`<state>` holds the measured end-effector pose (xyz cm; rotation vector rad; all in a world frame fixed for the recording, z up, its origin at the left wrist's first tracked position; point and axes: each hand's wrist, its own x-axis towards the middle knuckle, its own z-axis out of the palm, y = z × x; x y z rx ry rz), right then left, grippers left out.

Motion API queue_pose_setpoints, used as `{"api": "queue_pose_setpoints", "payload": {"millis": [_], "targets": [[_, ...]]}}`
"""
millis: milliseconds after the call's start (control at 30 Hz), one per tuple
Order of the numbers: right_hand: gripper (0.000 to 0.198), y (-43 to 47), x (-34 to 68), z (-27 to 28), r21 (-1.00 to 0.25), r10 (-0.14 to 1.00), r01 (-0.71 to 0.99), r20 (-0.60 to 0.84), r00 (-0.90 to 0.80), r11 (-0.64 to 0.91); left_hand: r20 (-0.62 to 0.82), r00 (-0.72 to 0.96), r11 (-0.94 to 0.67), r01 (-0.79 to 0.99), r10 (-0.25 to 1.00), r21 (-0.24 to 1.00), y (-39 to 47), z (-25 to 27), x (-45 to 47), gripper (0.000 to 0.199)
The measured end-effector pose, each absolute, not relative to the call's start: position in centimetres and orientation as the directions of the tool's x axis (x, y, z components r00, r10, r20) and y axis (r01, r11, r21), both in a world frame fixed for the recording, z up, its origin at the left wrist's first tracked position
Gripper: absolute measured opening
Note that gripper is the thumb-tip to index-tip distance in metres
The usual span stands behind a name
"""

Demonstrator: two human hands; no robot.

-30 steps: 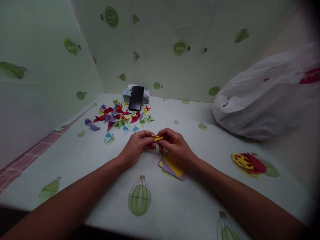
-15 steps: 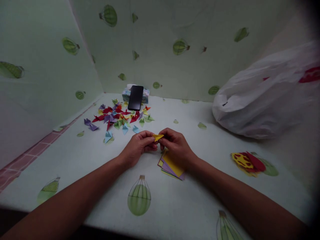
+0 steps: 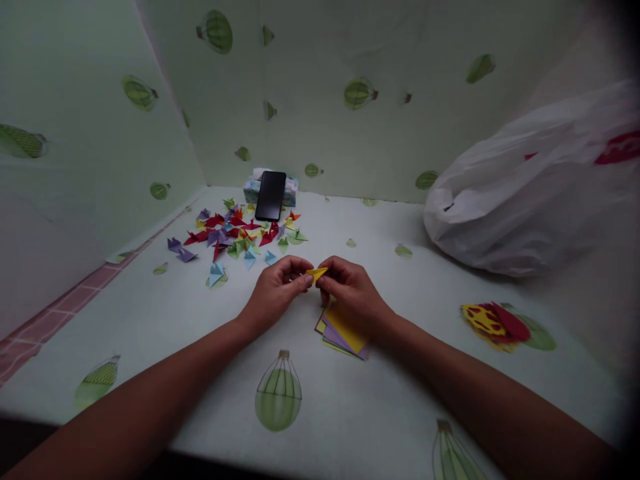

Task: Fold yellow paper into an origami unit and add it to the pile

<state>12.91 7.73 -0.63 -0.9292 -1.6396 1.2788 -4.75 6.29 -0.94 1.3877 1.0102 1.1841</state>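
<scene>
Between my two hands is a small folded piece of yellow paper, pointed at its right end. My left hand pinches its left side between thumb and fingers. The fingertips of my right hand close on its right side. Under and just in front of my right hand lies a stack of square paper sheets, yellow on top with purple and green edges showing; my hand covers part of it. Beyond my left hand spreads a pile of small folded paper cranes in red, purple, green, orange and blue.
A black phone leans on a tissue box at the back. A big white plastic bag fills the right rear. Red and yellow paper cut-outs lie at right. The table cover has printed balloons.
The left fingers have shifted on the yellow paper, the lower ones curling up toward it from below. My right hand and the paper stay nearly in place.
</scene>
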Motion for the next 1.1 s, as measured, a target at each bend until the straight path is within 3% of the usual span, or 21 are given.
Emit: {"api": "queue_pose_setpoints", "payload": {"millis": [733,1100], "targets": [[0.006,7.52,12.91,-0.89,-0.976,0.918,0.016,0.200,-0.342,0.219,0.274,0.106,-0.284,0.097,0.956,0.954,5.88,-0.46,-4.59,0.014],[0.006,7.65,12.96,-0.99,-0.967,0.911,0.037,0.224,-0.346,0.252,0.362,0.155,-0.394,0.372,0.919,0.840,5.70,-0.24,-4.75,0.011]]}}
